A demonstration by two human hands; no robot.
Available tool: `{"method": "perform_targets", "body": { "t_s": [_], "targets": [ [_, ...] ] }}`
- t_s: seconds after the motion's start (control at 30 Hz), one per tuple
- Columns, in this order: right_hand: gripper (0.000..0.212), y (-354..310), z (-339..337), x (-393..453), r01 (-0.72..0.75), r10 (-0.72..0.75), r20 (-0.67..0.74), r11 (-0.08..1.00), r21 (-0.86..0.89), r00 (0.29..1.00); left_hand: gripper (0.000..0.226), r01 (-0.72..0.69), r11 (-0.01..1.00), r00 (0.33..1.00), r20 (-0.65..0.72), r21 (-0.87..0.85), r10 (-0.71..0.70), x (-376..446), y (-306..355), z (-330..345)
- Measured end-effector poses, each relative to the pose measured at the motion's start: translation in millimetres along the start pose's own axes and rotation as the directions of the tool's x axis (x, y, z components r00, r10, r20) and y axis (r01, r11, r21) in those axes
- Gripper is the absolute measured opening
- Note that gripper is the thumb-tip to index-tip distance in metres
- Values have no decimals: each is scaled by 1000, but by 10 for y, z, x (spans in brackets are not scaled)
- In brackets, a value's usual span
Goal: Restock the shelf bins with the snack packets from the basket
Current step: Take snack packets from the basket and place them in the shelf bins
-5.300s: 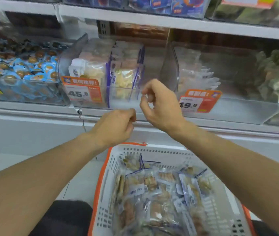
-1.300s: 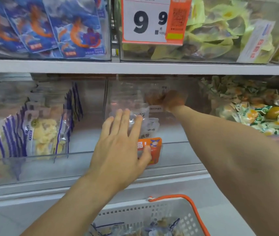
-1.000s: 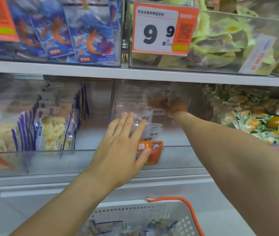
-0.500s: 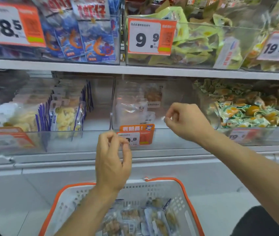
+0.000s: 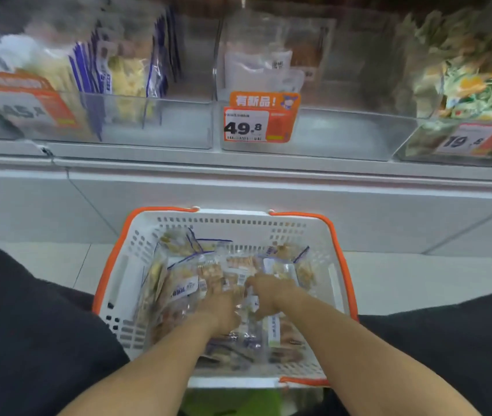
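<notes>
A white basket with an orange rim sits on the floor between my knees, below the shelf. It holds several clear snack packets with white and blue labels. Both hands are down inside it, side by side on the pile. My left hand and my right hand touch the packets in the middle; blur hides how the fingers lie. The clear middle shelf bin carries an orange 49.8 price tag and holds a few pale packets at its back.
A left bin holds upright blue-edged packets of yellow snacks. A right bin is heaped with green and yellow wrapped sweets. The grey shelf base stands right behind the basket. My dark-trousered knees flank it.
Both hands have dropped from in front of the middle bin into the basket. My view has tilted down from the shelves to the basket.
</notes>
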State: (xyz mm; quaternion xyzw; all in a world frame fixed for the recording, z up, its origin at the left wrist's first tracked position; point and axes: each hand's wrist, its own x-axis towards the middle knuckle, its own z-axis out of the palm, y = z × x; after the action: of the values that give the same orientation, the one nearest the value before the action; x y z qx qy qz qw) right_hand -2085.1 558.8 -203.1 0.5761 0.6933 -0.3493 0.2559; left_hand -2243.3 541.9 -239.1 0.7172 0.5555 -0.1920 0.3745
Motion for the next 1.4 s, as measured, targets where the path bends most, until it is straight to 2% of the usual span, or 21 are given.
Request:
{"method": "perform_targets", "body": {
  "t_s": [0.13,0.23,0.37,0.43,0.5,0.57,0.63,0.67,0.73,0.77,0.8,0.87,0.9,0.93,1.0,1.07,1.17,1.23,1.3,1.37,1.4],
  "targets": [
    [100,75,308,100,20,-20,-53,1000,-4,998,54,-22,999,999,31,24,22,32,-125,96],
    [121,2,484,192,6,-8,-33,999,-45,999,41,-10,999,995,-101,35,13,25,-177,195],
    [135,-149,562,329,-46,40,-92,997,-63,995,46,9,1000,993,-121,-10,-10,43,-163,331],
    [130,-177,539,465,-41,45,-73,997,65,996,53,45,987,982,-175,-155,-72,73,-148,328],
    [118,-188,457,551,-41,63,-61,949,312,996,68,79,929,960,-225,-361,-169,112,-169,277],
    [79,-186,376,632,-44,111,-70,785,618,991,78,100,873,947,-223,-477,-231,163,-214,209],
    [23,-201,306,623,-23,164,-109,648,761,980,82,113,859,946,-209,-499,-246,205,-239,151],
    [9,-215,286,586,-8,179,-112,559,829,977,86,125,851,945,-202,-510,-259,220,-242,129],
    [16,-250,265,528,-15,205,-72,397,918,976,95,150,845,944,-180,-514,-277,223,-241,99],
    [19,-263,268,499,4,225,-88,350,937,970,96,162,853,945,-172,-497,-279,215,-233,83],
    [23,-271,278,457,10,222,-84,314,949,971,94,171,863,947,-163,-475,-278,194,-217,63],
    [39,-246,273,380,21,189,-48,142,990,981,83,169,856,948,-158,-489,-277,144,-172,23],
    [39,-241,223,319,4,148,-10,43,999,989,78,160,828,944,-162,-538,-288,114,-136,-2],
    [30,-216,161,282,12,103,-11,-13,1000,995,74,143,783,937,-171,-606,-303,74,-100,-34],
    [12,-126,-6,252,83,90,-73,-112,990,993,68,55,704,912,-252,-708,-325,6,-28,-130],
    [20,-51,-255,165,148,106,-130,-191,970,986,59,-42,673,885,-341,-738,-318,-41,30,-278],
    [15,19,-598,10,219,22,-220,-214,952,975,59,-171,526,886,-363,-833,-288,-159,131,-612],
    [16,50,-791,-109,227,-32,-238,-199,953,971,50,-234,421,907,-353,-876,-231,-267,168,-841],
    [19,69,-931,-209,243,-72,-253,-122,962,965,33,-291,345,926,-354,-892,-132,-359,167,-1007],
    [1,85,-1054,-315,280,-103,-281,-30,960,954,29,-331,275,933,-356,-903,-46,-429,143,-1123],
    [14,120,-1112,-366,293,-125,-288,17,956,949,28,-352,276,928,-373,-894,-25,-472,139,-1167]
  ]
}}
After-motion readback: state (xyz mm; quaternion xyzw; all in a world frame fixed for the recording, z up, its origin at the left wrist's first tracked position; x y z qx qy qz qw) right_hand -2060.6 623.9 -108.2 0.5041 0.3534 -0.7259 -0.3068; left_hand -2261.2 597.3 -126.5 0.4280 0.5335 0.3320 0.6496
